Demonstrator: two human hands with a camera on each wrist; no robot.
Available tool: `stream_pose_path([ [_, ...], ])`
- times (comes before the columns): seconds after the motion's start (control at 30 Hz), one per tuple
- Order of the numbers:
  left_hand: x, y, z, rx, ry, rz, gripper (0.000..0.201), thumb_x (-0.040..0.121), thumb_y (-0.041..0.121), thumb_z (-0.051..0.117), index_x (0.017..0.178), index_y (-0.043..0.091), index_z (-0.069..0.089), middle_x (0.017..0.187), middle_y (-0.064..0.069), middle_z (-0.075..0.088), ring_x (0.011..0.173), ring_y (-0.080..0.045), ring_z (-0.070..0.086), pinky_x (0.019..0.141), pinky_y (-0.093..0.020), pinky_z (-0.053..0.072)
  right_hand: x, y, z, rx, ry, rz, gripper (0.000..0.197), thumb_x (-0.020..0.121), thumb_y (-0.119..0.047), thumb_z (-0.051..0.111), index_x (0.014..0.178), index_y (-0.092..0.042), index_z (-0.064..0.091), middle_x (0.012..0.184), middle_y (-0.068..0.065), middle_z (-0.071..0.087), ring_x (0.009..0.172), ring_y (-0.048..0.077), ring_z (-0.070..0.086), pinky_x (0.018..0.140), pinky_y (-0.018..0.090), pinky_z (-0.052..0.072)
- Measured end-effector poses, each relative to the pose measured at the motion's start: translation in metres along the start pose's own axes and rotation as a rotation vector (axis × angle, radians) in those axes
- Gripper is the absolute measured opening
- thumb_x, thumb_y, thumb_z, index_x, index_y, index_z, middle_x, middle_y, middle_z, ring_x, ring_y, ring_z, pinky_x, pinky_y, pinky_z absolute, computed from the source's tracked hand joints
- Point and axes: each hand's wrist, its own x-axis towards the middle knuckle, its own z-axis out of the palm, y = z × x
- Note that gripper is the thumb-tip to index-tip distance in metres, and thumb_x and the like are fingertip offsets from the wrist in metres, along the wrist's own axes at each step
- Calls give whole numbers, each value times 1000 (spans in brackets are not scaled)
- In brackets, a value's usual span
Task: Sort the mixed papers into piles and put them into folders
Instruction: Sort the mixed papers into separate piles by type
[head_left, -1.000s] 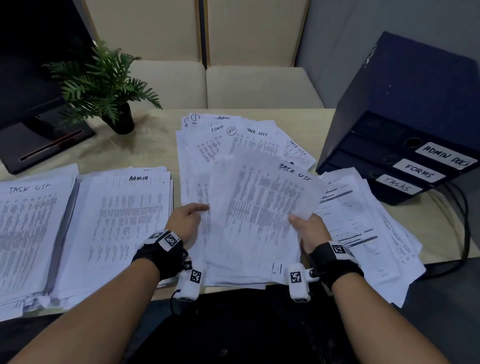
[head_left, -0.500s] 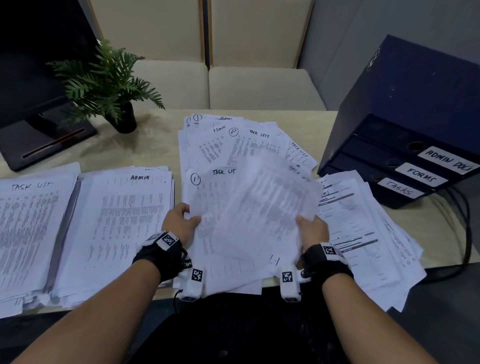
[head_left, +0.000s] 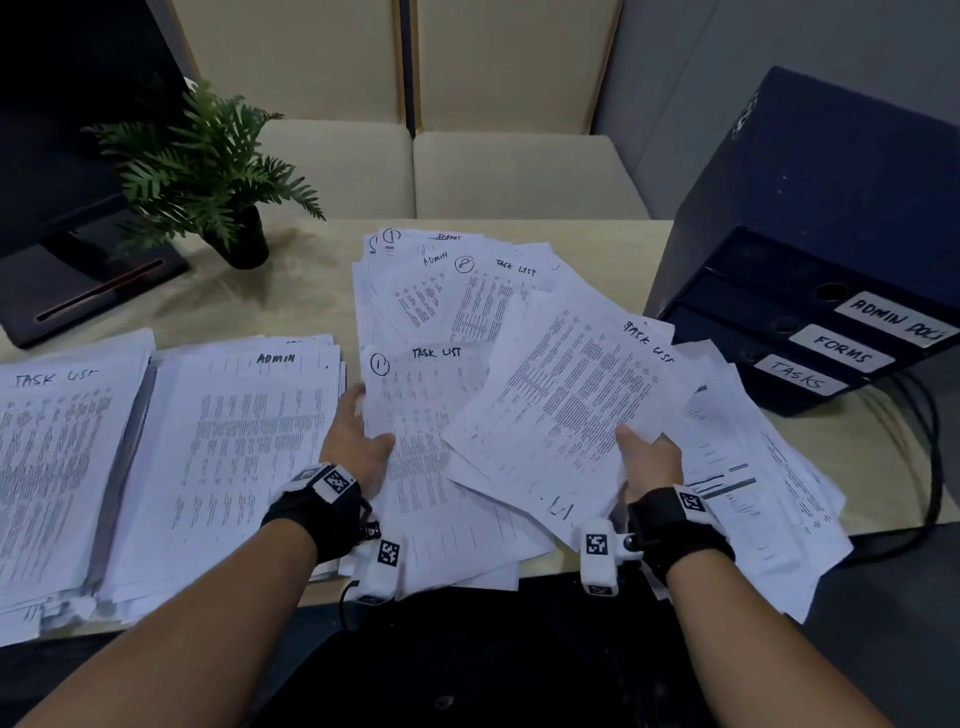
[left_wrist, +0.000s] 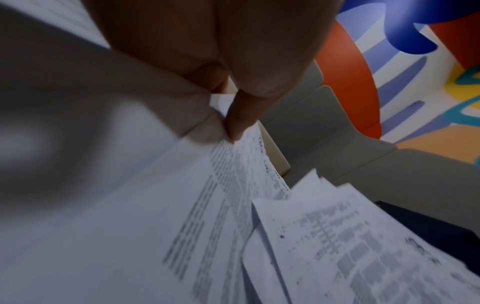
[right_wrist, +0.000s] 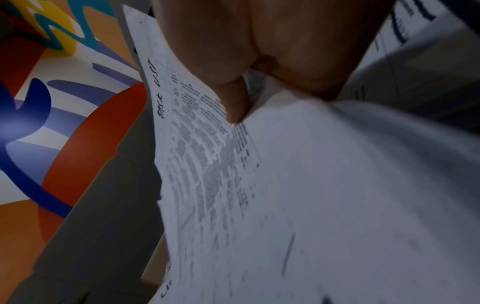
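right hand (head_left: 649, 462): pinches task-list sheet (head_left: 571, 395), now swung nearer the folder stack (head_left: 810, 208) | left hand (head_left: 356, 441): pinches edge of mixed pile (head_left: 441, 296), opposite the stack

Potted fern (head_left: 208, 171) beside monitor (head_left: 62, 156), beige sofa (head_left: 519, 171) behind

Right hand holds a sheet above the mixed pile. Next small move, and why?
Probably carry the sheet in the right hand leftward to the far-left pile: both are headed TASK LIST, while the nearer pile reads ADMIN. The left hand pinches the edge of the mixed pile, so it seems busy steadying that.
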Motion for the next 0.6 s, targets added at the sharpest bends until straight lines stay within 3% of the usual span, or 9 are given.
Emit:
stream_pose_path([
  [0.07,-1,0,0,18,-20,39,85,88,0,54,146,49,16,140,6,49,122,-19,53,97,-33,47,-4,-1,6,1,-64,1,24,90,-14,66,112,-5,65,107,9,70,92,24,66,87,35,52],
  [0.1,-2,0,1,48,-36,47,79,88,0,50,144,49,25,139,9,49,125,-19,51,99,-36,47,-6,0,9,0,-112,0,19,90,-12,65,109,-6,66,104,9,70,88,23,67,83,33,52],
  [0.17,0,1,3,40,-49,19,53,87,4,46,129,34,56,112,2,66,95,-28,66,79,-36,56,-11,1,16,12,-232,8,10,92,-8,62,100,-9,68,100,8,72,86,23,68,81,35,52],
  [0.2,-1,3,5,-22,-45,-2,37,89,9,48,116,27,66,91,-2,67,73,-29,64,66,-32,53,-13,2,19,12,-289,14,11,92,-6,61,96,-12,68,98,7,72,85,23,68,80,36,53],
  [0.23,0,4,7,-68,-46,-19,23,90,16,53,102,24,70,80,-3,64,67,-27,60,64,-30,50,-16,2,23,-2,-339,18,14,93,-5,60,94,-15,68,95,5,73,86,23,69,80,38,53],
  [0.3,1,5,8,-17,-51,16,19,90,27,59,75,18,64,70,-2,58,65,-23,54,67,-30,46,-19,3,29,-48,-413,25,16,92,-4,60,95,-17,69,93,2,75,90,25,70,86,42,53],
  [0.4,2,-1,8,86,-43,53,37,89,28,62,71,-1,48,62,-6,41,56,-16,36,55,-26,30,-17,7,34,-123,-464,21,14,89,-8,64,100,-15,70,97,3,75,94,27,70,93,48,52],
  [0.5,1,2,6,141,-16,42,33,89,24,63,68,7,43,63,-8,36,56,-17,32,52,-27,24,-16,7,38,-272,-405,-34,12,87,-19,64,94,-12,72,95,4,75,91,25,70,90,44,54],
  [0.6,5,1,5,159,12,34,30,90,21,62,68,7,46,64,-9,43,58,-19,39,52,-27,27,-12,-1,29,-327,-111,-57,20,91,-16,55,99,-3,67,95,11,68,81,24,61,70,27,49],
])
